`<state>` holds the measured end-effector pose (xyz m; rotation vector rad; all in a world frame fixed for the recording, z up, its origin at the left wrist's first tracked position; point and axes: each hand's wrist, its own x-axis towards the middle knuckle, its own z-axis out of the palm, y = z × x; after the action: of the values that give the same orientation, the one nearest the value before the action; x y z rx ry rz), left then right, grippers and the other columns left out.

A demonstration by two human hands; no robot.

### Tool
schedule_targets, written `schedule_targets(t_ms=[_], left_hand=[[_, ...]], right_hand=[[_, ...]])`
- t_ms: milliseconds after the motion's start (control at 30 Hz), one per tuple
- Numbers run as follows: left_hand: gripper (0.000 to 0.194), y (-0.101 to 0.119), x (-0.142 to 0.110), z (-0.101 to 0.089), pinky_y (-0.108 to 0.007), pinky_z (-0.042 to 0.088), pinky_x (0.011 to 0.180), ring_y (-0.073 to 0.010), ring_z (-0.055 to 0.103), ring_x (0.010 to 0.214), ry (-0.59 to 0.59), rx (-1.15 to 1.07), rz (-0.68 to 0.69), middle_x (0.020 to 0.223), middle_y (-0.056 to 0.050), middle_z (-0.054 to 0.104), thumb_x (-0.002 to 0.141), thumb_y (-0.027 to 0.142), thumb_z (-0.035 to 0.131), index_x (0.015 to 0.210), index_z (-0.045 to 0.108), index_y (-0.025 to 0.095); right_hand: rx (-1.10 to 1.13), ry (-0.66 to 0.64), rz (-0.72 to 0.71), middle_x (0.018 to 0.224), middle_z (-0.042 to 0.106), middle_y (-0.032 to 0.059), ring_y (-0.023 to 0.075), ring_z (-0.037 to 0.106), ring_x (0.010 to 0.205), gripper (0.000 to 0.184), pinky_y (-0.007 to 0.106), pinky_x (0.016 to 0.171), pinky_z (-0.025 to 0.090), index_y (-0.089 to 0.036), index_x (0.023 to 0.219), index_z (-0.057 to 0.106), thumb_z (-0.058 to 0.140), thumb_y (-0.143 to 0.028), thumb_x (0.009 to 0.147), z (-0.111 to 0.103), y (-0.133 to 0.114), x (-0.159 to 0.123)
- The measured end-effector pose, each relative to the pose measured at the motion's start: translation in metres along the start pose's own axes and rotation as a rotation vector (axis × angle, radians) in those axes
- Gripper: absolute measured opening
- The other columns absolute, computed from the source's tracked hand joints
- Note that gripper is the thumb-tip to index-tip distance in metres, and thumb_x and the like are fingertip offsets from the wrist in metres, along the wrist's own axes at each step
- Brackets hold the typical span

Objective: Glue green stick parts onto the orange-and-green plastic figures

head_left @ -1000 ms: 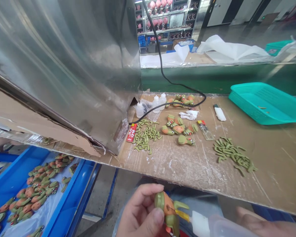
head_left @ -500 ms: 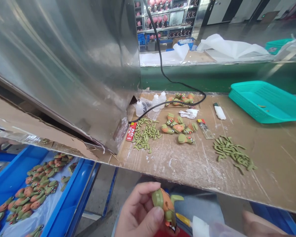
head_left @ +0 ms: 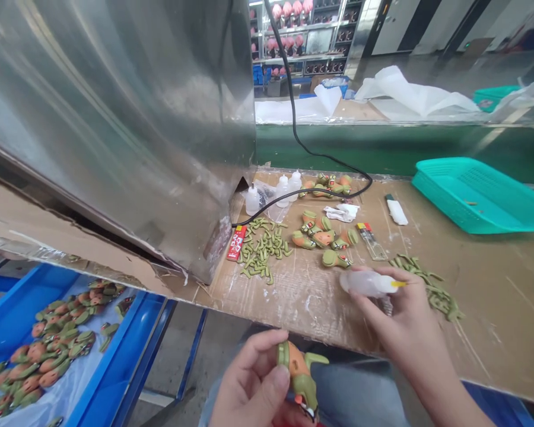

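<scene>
Near the table's front edge, my left hand [head_left: 254, 382] grips a green and orange toy figure [head_left: 299, 369] between thumb and fingers. A green limb juts out from the figure's right side, and its face end points down. My right hand [head_left: 407, 317] is closed around a translucent squeeze bottle [head_left: 368, 283] with a yellow tip. The bottle is held sideways over the cardboard tabletop, its tip pointing right. Behind that hand lies a partly hidden pile of small green curved pieces [head_left: 445, 301]. Several similar figures [head_left: 324, 238] lie beyond the bottle.
Another pile of green pieces [head_left: 264, 249] lies beside a red packet [head_left: 236, 243]. White bottles [head_left: 283, 190] and a black cable [head_left: 324, 155] are behind. A metal housing [head_left: 160, 118] stands left, a teal basket [head_left: 485, 219] right. A blue bin [head_left: 100, 379] holds many figures.
My right hand has moved up and left from the lower right over the table, carrying the squeeze bottle, whose tip has turned away from the figure. My left hand still holds the toy figure.
</scene>
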<state>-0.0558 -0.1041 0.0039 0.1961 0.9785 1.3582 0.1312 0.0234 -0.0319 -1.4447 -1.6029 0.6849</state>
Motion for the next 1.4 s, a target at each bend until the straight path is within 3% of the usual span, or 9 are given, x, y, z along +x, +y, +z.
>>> schedule_targets(t_ms=[200,267,367,467,600,900,1067,1167,1400], left_hand=[[0.027,0.005,0.002,-0.012,-0.024,0.054,0.050,-0.0148,0.069,0.051,0.003,-0.032,0.043,0.069,-0.001,0.076,0.063,0.032,0.078,0.089,0.073,0.029],[0.026,0.005,0.003,-0.013,-0.025,0.054,0.051,-0.0149,0.069,0.053,0.003,-0.042,0.069,0.069,-0.002,0.076,0.064,0.032,0.077,0.089,0.073,0.028],[0.027,0.004,0.003,-0.013,-0.026,0.055,0.051,-0.0152,0.068,0.055,0.021,-0.057,0.078,0.068,-0.002,0.076,0.062,0.031,0.079,0.088,0.074,0.027],[0.027,0.005,0.001,-0.014,-0.026,0.056,0.049,-0.0149,0.068,0.052,0.045,-0.056,0.085,0.066,-0.001,0.075,0.060,0.031,0.080,0.087,0.074,0.026],[0.027,0.007,-0.002,-0.019,-0.028,0.056,0.046,-0.0149,0.066,0.048,0.111,-0.052,0.126,0.065,0.000,0.074,0.059,0.031,0.080,0.085,0.075,0.026],[0.024,0.005,0.005,-0.017,-0.026,0.056,0.046,-0.0142,0.066,0.047,0.108,-0.083,0.149,0.065,0.000,0.075,0.061,0.025,0.079,0.085,0.074,0.024],[0.023,0.007,0.006,-0.017,-0.027,0.059,0.051,-0.0206,0.071,0.070,0.139,-0.157,0.146,0.080,-0.005,0.078,0.063,0.023,0.078,0.086,0.073,0.023],[0.024,0.007,0.005,-0.013,-0.026,0.058,0.054,-0.0156,0.070,0.062,0.089,-0.188,0.123,0.080,-0.004,0.078,0.065,0.025,0.077,0.088,0.073,0.026],[0.026,0.003,0.000,-0.003,-0.029,0.059,0.054,-0.0162,0.069,0.061,0.008,-0.091,0.151,0.080,-0.004,0.078,0.062,0.026,0.079,0.087,0.074,0.026]], right_hand=[[-0.198,0.217,-0.089,0.098,0.058,0.0124,0.0288,0.057,0.080,0.041,0.043,0.071,0.045,-0.019,0.105,0.053,0.063,-0.047,0.076,0.000,-0.022,-0.004],[-0.229,0.074,-0.277,0.093,0.059,0.0100,0.0259,0.057,0.080,0.021,0.040,0.073,0.045,-0.019,0.098,0.055,0.054,-0.037,0.086,0.012,-0.040,-0.010],[-0.200,-0.325,-0.473,0.092,0.060,0.0055,0.0221,0.057,0.087,0.011,0.034,0.076,0.046,-0.021,0.097,0.057,0.051,-0.022,0.089,0.049,-0.057,-0.006],[-0.239,-0.408,-0.451,0.092,0.059,0.0077,0.0240,0.056,0.088,0.015,0.036,0.077,0.046,-0.017,0.098,0.060,0.057,-0.014,0.083,0.084,-0.062,0.005],[-0.267,-0.448,-0.425,0.082,0.056,0.0071,0.0254,0.054,0.083,0.007,0.037,0.073,0.044,-0.016,0.086,0.060,0.057,-0.011,0.082,0.097,-0.063,0.012],[-0.170,-0.552,-0.376,0.086,0.059,0.0093,0.0260,0.056,0.082,0.027,0.040,0.076,0.042,-0.015,0.088,0.060,0.045,0.001,0.073,0.087,-0.065,0.007],[0.124,-0.636,-0.199,0.071,0.063,0.0018,0.0169,0.062,0.061,0.013,0.028,0.057,0.051,-0.018,0.086,0.057,0.044,-0.020,0.088,0.057,-0.068,-0.013],[0.331,-0.652,-0.089,0.077,0.063,0.0013,0.0155,0.064,0.068,0.013,0.024,0.060,0.053,-0.020,0.079,0.054,0.050,-0.027,0.089,0.038,-0.068,-0.033],[0.097,-0.593,-0.359,0.092,0.060,0.0000,0.0139,0.060,0.083,0.020,0.022,0.069,0.050,-0.028,0.104,0.056,0.045,-0.017,0.092,0.004,-0.067,-0.042]])
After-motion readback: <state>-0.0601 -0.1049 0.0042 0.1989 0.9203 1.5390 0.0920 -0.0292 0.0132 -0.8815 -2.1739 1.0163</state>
